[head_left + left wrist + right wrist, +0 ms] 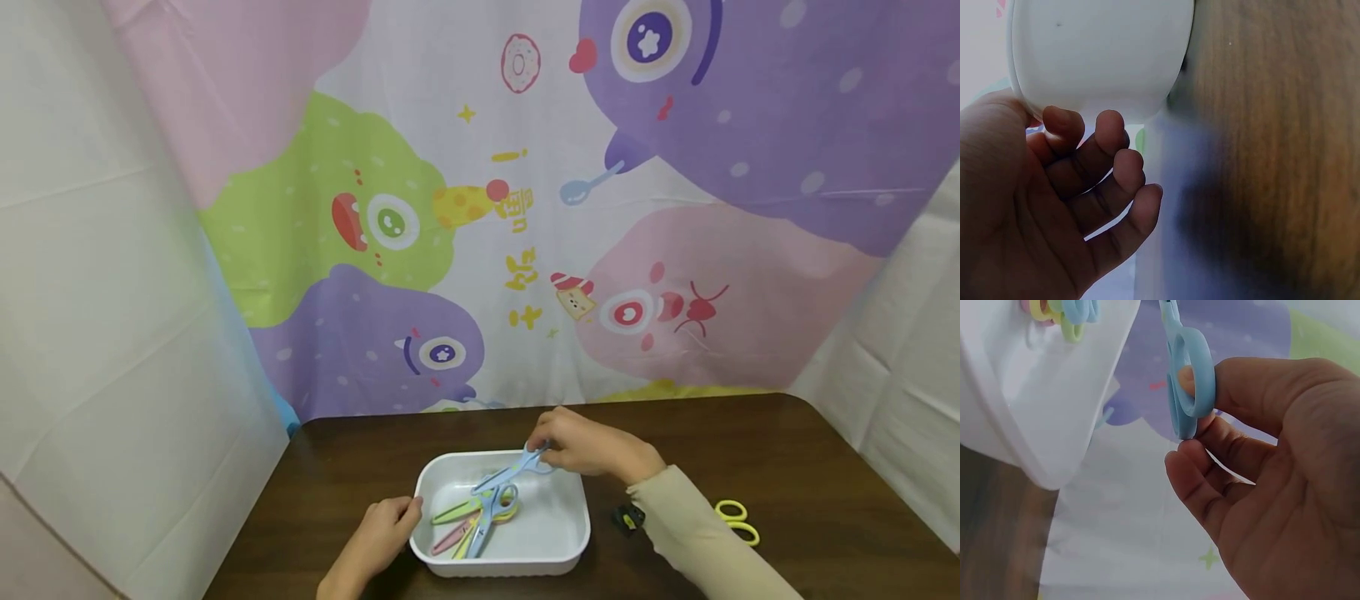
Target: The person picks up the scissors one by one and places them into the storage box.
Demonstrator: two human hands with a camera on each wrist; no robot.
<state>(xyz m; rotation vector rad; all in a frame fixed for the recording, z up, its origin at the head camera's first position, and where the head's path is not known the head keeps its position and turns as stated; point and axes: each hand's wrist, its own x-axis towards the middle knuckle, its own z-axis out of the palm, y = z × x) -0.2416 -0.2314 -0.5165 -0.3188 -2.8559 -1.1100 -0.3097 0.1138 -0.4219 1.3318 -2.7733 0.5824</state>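
Observation:
In the head view my right hand (588, 443) pinches the handle loops of light blue scissors (501, 477) above the far right part of a white tray (547, 546). The right wrist view shows thumb and fingers on these blue loops (1196, 375), with the blades running out of the frame. At the tray's left side my left hand (378, 533) grips the rim. Its thumb and curled index finger meet the wall in the left wrist view, the other fingers loosely bent. Inside the tray lie another pair of blue scissors (486, 518), pink scissors (452, 537) and green scissors (455, 511), overlapping.
Yellow-handled scissors (738, 521) lie on the dark brown table (337, 467) at the right, partly covered by my right sleeve. Beside that sleeve is a small black object (628, 518) with a yellow-green mark. A printed curtain (525, 367) hangs behind the table.

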